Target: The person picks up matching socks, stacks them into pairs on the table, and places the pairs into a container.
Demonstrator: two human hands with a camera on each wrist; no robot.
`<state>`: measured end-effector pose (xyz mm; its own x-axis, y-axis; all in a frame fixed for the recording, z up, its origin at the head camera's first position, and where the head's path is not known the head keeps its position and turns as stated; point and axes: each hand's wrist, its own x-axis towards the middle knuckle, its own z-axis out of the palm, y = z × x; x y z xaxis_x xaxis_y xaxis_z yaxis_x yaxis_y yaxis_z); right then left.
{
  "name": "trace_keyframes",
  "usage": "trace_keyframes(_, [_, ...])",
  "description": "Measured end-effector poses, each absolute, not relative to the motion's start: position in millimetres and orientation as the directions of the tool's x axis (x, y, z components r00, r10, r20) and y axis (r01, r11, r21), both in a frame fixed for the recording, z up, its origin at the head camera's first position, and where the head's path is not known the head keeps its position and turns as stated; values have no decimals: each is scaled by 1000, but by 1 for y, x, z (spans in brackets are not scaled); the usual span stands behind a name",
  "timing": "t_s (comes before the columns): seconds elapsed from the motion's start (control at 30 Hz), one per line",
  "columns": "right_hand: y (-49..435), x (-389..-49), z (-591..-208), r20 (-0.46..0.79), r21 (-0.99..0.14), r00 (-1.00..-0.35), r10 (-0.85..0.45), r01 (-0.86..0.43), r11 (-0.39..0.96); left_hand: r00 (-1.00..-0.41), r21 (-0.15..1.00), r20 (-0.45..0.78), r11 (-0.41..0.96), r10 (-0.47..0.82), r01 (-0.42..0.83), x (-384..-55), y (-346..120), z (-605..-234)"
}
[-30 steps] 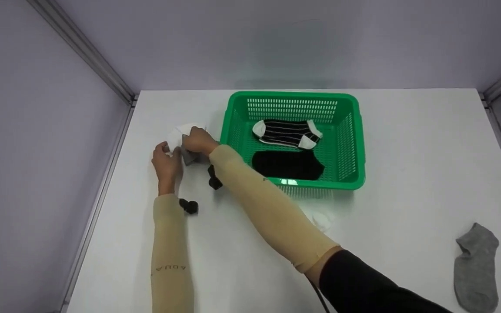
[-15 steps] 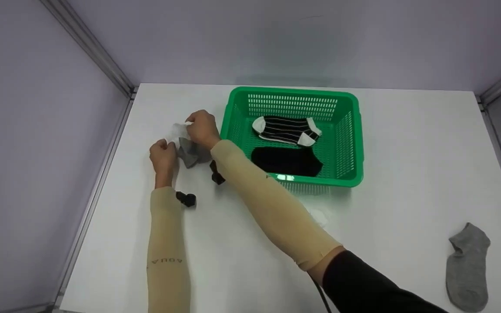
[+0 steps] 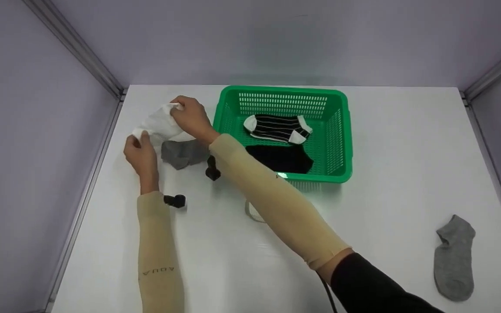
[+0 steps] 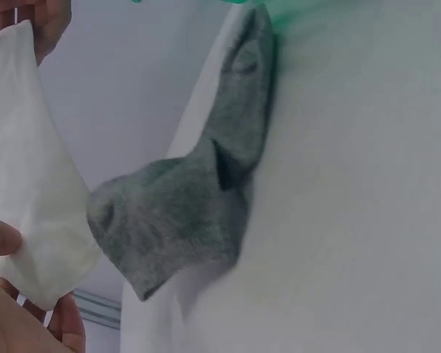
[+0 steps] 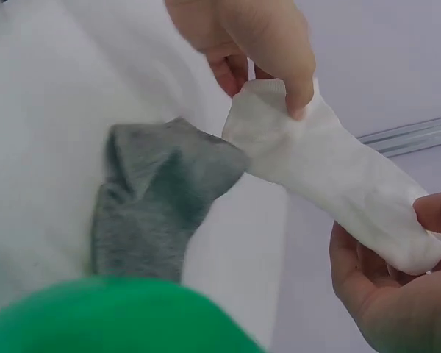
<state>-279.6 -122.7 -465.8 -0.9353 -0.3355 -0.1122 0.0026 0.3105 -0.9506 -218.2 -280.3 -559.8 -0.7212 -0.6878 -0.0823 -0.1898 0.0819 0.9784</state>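
Note:
A white ankle sock (image 3: pixel 158 123) is stretched between my two hands at the table's back left. My left hand (image 3: pixel 141 154) pinches its ribbed cuff end, thumb on top, as the right wrist view shows. At the other end, my right hand (image 3: pixel 193 118) holds the rounded toe between thumb and fingers (image 5: pixel 353 268). Just below the white sock, a crumpled grey sock (image 3: pixel 181 153) lies on the table, its right end hidden behind the right wrist. The left wrist view shows that grey sock (image 4: pixel 176 206) bent, with a fold in its middle.
Right of my right hand stands a green plastic basket (image 3: pixel 348 134), holding a black striped sock (image 3: pixel 276 128) with white ends and a plain black sock (image 3: pixel 283 158). Another grey sock (image 3: pixel 455 258) lies flat at the right. A pale item (image 3: pixel 252 212) shows partly under my right forearm.
My hands have drawn apart and moved left, lifting the white sock, which now spreads out between them. The grey sock under it is more exposed.

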Motion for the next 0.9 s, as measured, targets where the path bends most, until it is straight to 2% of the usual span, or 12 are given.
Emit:
trace_keyframes(0.1, [-114, -275, -448, -92, -959, -925, -370, -18, 284, -727, 996, -15, 54, -687, -71, -213, -275, -541])
trace_keyframes(0.23, [-94, -271, -429, -62, -969, -915, -398, -41, 244, -752, 998, 28, 56, -659, -13, -206, -264, -520])
trace_keyframes(0.43, [-60, -263, -415, -92, -992, -889, -449, 40, 124, -806, 994, 50, 109, -590, -18, -194, -245, -502])
trace_keyframes(0.6, [-34, -247, -417, -101, -992, -887, -450, 57, 112, -836, 993, 50, 113, -547, -14, -175, -231, -498])
trace_keyframes(0.9, [28, -205, -438, -106, -992, -910, -402, 68, 108, -935, 987, 11, 154, -354, -46, -143, -199, -500])
